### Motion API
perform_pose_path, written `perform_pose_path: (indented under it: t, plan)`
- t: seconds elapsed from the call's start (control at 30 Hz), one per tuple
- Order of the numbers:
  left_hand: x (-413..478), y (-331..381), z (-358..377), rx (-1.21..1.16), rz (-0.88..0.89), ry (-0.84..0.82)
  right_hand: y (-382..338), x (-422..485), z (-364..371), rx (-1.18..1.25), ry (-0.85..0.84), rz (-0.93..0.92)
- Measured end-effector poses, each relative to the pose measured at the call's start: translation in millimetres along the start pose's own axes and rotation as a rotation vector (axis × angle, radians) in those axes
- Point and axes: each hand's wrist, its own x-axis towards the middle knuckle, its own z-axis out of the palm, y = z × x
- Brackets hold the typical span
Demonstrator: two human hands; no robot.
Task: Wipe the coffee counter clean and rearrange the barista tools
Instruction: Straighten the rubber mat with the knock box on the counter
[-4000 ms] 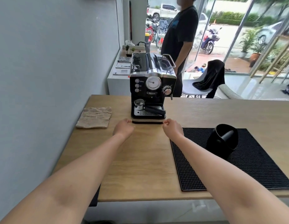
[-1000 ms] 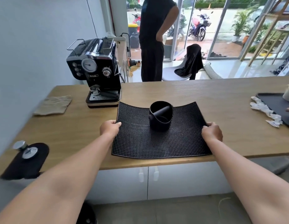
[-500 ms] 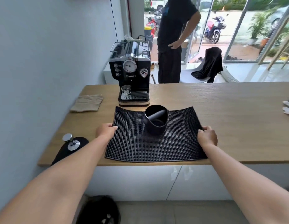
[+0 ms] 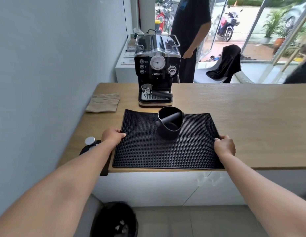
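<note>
Seen from the head camera, both hands are gripping the black rubber bar mat [image 4: 166,147] that is lying on the wooden counter [image 4: 243,117]. The left hand [image 4: 113,136] is closing over the mat's left edge, fingers curled on top of the studded surface, thumb hidden underneath or beside the edge. The right hand [image 4: 224,145] is pinching the mat's right edge in the same way, fingertips resting on the top face near the rim. Both forearms are reaching in from the bottom corners.

The mat's near edge is sitting almost flush with the counter's front edge, and its far corners are curving slightly upward. A black knock box [image 4: 169,125] with a bar across its mouth is standing upright on the far middle of the mat. Just beyond the mat, the black espresso machine [image 4: 157,69] is facing the camera, with a portafilter [image 4: 156,93] lying on its drip tray. A folded beige cloth [image 4: 103,104] is lying to the left of the machine, near the wall. A metal tamper [image 4: 90,141] is standing on a small dark pad at the counter's left front corner, just beside the left wrist. Another person in dark clothes [image 4: 190,31] is standing behind the counter.
</note>
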Motion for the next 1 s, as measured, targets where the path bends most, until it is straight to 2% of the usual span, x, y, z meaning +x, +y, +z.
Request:
perform_pose_path:
  t: [0.5,0.8,1.0]
  plan:
    - [11.1,7.1,-5.9,0.286,-0.039,-0.102,-1.7,-4.1,9.8,0.009,-0.011,-0.003]
    - [13.5,13.1,-6.8,0.310,-0.062,-0.164,5.3,-6.0,12.7,-0.020,-0.005,-0.037]
    - [14.0,10.5,-5.3,0.325,-0.060,-0.091,6.3,-1.8,19.8,-0.072,0.011,-0.072]
